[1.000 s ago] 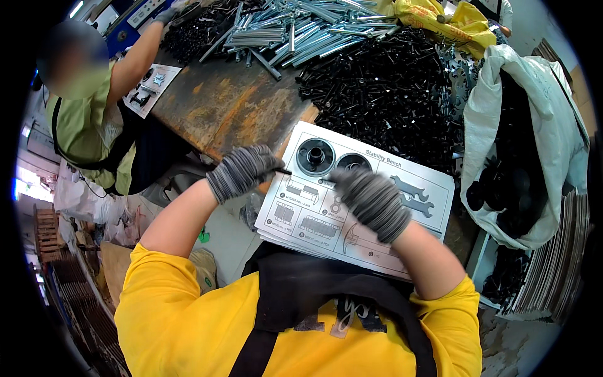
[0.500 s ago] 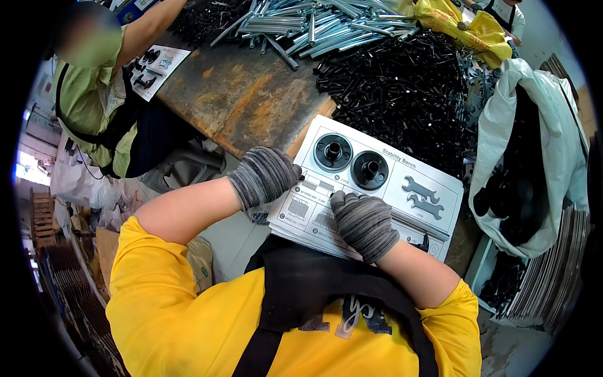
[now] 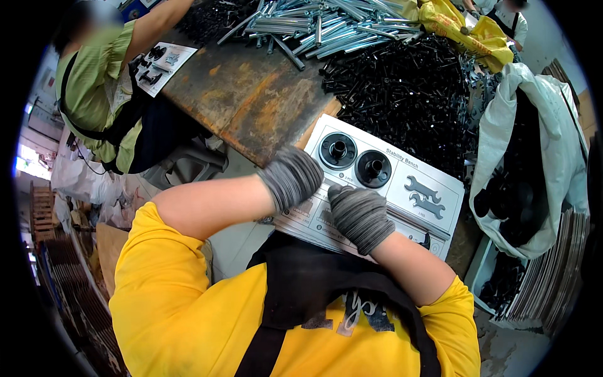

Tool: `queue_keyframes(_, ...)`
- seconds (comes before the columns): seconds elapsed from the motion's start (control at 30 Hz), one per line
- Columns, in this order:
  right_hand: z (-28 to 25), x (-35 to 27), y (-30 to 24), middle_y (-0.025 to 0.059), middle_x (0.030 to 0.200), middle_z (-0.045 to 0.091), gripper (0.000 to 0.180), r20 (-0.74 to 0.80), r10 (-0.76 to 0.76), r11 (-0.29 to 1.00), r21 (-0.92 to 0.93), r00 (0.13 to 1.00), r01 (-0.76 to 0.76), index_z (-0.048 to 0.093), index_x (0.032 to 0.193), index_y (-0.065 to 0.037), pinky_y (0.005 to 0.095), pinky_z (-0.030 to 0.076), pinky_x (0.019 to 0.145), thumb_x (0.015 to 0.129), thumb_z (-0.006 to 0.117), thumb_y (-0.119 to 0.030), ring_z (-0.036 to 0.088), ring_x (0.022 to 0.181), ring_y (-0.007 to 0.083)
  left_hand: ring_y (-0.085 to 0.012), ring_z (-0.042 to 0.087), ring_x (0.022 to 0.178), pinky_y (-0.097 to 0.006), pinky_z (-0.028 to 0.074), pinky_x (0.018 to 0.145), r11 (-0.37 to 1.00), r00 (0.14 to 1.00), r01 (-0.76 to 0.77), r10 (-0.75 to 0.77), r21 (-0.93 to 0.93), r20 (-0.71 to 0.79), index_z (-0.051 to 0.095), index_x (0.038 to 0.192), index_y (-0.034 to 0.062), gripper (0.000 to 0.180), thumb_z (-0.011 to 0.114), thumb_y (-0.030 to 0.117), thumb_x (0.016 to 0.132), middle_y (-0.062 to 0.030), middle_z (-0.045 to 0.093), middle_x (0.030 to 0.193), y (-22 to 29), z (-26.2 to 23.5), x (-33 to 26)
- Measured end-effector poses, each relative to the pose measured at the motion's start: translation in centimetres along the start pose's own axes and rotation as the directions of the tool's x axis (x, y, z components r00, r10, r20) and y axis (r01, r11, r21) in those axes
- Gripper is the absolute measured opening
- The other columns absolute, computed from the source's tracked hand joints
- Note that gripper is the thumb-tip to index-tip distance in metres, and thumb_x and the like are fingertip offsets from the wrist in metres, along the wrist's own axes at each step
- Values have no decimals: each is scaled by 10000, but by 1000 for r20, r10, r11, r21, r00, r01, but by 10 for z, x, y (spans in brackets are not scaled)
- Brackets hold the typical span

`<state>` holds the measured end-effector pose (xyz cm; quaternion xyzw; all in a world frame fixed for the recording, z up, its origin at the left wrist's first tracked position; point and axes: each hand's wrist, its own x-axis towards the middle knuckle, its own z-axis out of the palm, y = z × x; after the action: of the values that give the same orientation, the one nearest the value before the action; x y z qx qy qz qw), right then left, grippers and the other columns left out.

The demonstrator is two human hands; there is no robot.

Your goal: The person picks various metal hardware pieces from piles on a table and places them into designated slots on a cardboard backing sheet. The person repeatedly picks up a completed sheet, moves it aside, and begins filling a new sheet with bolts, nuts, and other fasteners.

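A white printed card (image 3: 402,157), on top of a thin stack, lies tilted at the bench's front edge. Two black round flanged caps (image 3: 338,151) sit side by side on it, left of two flat grey spanners (image 3: 427,198). A silver metal tube (image 3: 418,221) runs across its lower right, near a small black bolt (image 3: 426,240). My left hand (image 3: 293,179), in a grey striped glove and blurred, is curled over the card's left side. My gloved right hand (image 3: 359,217) is closed over the card's lower middle. Whatever the fingers hold is hidden.
Silver tubes (image 3: 295,28) and black bolts (image 3: 396,94) are heaped beyond the card. A white sack (image 3: 562,151) of black parts stands at right, above stacked sheets (image 3: 546,276). At left, a co-worker in green (image 3: 103,94) is beside another loaded card (image 3: 166,69).
My left hand has moved right, from the card's left edge in over the card toward my right hand. My right hand has barely shifted. The view has moved slightly.
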<state>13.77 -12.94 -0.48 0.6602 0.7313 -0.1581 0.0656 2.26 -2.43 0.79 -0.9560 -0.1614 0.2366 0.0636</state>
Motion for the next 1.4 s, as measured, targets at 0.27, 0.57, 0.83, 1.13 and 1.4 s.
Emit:
queue_keyframes(0.27,26,-19,20,143,842,571,244,-453,-37,988,115,891,99,566,967,-62,396,474,667,798,545,-237,588,775,291,-248,556,756,-336,468,644,844,877,-211,-59,-494,-476,622,932,109,200,611,222,767,-106,545,795,-27,55,-7)
queue_keyframes(0.57,25,-1,21,142,843,584,263,-205,26,954,298,978,37,542,982,-68,388,475,696,815,514,-270,590,802,278,-251,568,716,-346,470,637,829,887,-223,-45,-512,-459,614,935,108,225,614,244,757,-85,562,754,-23,57,-4)
queue_keyframes(0.83,12,11,25,140,875,597,293,-52,76,950,308,996,-57,541,963,-62,383,469,734,800,543,-305,589,821,286,-270,577,698,-359,467,629,843,891,-304,87,-444,-446,590,896,94,288,658,304,712,-86,556,706,-30,55,4)
queue_keyframes(1.13,-17,21,120,100,970,552,270,-501,218,955,287,838,-77,553,1011,-101,342,483,736,770,598,-213,570,890,274,-228,584,794,-323,470,723,567,830,-237,-304,-789,-468,572,999,57,275,631,204,775,-113,595,853,-73,39,53)
queue_keyframes(1.4,-24,119,120,86,1019,550,267,-466,86,993,-27,880,-111,572,1006,-152,373,490,741,739,569,-160,580,883,282,-286,575,914,-351,452,818,759,922,87,-306,-645,-235,592,1028,85,258,563,143,778,-138,609,972,-101,22,158)
